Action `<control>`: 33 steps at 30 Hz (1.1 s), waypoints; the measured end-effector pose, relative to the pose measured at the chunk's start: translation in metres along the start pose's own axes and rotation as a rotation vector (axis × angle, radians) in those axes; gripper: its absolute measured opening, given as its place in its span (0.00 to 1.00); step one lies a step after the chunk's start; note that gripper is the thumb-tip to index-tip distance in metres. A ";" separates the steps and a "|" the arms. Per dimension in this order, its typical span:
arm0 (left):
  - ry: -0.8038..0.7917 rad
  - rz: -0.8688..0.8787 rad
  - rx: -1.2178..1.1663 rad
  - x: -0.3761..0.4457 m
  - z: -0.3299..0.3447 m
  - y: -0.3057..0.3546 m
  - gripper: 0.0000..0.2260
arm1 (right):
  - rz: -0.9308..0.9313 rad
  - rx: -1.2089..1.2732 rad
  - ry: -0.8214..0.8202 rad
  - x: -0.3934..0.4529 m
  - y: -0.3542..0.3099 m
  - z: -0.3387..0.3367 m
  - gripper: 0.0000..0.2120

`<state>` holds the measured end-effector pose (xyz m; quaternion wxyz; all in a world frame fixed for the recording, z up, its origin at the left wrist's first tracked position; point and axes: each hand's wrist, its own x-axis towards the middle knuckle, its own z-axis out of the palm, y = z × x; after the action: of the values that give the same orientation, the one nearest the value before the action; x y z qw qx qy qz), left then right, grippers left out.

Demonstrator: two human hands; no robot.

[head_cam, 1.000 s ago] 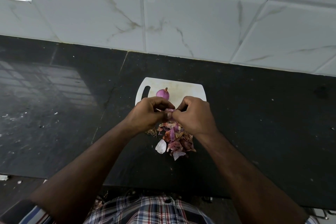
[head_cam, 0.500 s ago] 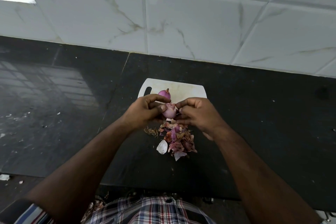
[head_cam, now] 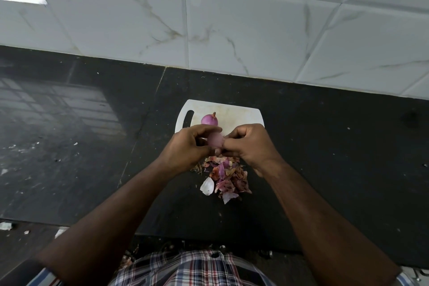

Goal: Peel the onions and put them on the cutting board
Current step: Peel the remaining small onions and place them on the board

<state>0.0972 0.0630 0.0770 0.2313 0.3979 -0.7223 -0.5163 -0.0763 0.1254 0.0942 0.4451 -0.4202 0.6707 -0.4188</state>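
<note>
My left hand [head_cam: 189, 146] grips a small pale pink onion [head_cam: 215, 141] above the near edge of the white cutting board [head_cam: 241, 115]. My right hand [head_cam: 249, 145] pinches the onion's right side, fingers curled against it. A second purple onion [head_cam: 209, 119] with a dry tip lies on the board just behind my hands. A heap of pink and brown onion peels [head_cam: 224, 175] lies on the black counter right below my hands.
The black stone counter [head_cam: 336, 158] stretches left and right, dotted with small crumbs. A white marble-tiled wall [head_cam: 232, 30] rises behind the board. The counter's front edge runs near my checked shirt [head_cam: 192, 269].
The onion has come into fuller view between my hands, lighter and smoother than before. Both hands have stayed over the board's near edge, turning the onion slightly.
</note>
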 end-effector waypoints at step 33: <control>-0.131 -0.093 -0.187 0.002 0.001 0.001 0.21 | -0.167 -0.145 0.011 -0.006 -0.004 0.004 0.02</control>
<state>0.0950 0.0620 0.0775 0.1956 0.3728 -0.6653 -0.6166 -0.0706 0.1292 0.0981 0.3733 -0.5034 0.6644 -0.4072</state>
